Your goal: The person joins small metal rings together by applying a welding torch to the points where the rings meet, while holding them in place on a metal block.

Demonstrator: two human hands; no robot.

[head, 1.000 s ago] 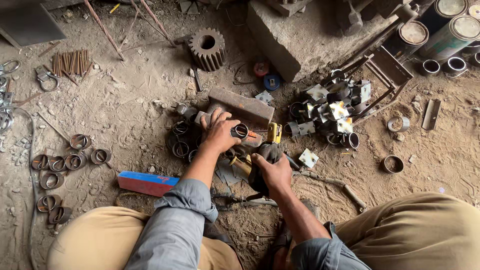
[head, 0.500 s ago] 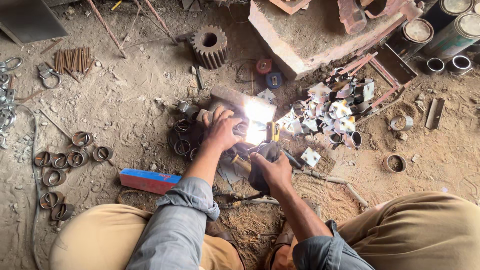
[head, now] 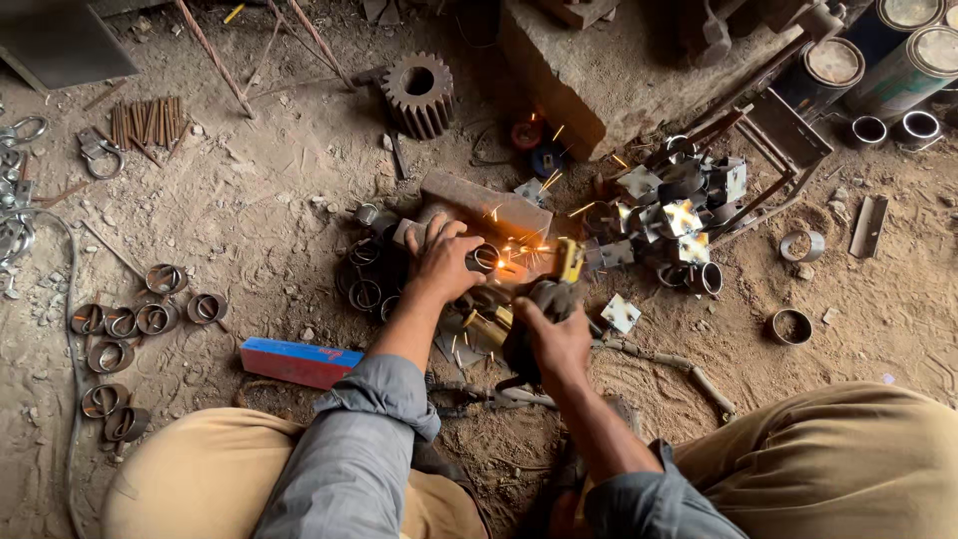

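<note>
On the dirt floor [head: 249, 210], between the person's knees, welding is taking place. The left hand [head: 446, 262] is pressing down on a short metal ring [head: 484, 258] resting against a flat block [head: 486, 207], its grip clenched over the piece to steady it. The right hand [head: 555, 339] is grasping an electrode holder [head: 544, 296] wrapped in cloth, its yellow tip [head: 570, 260] meeting the ring, where sparks are flying and the joint is glowing orange.

Judged from how the parts are lying, the work appears to be midway. To the right, a pile of rings joined to square plates [head: 679, 205] is sitting just beyond the block, and one loose plate [head: 620, 313] is lying near the right hand. To the left, bare rings [head: 135, 319] are lying in small groups, well apart from the weld, apparently not yet joined. A red and blue bar [head: 296, 360] is lying beside the left forearm, and a large gear [head: 418, 93] is standing farther off.
</note>
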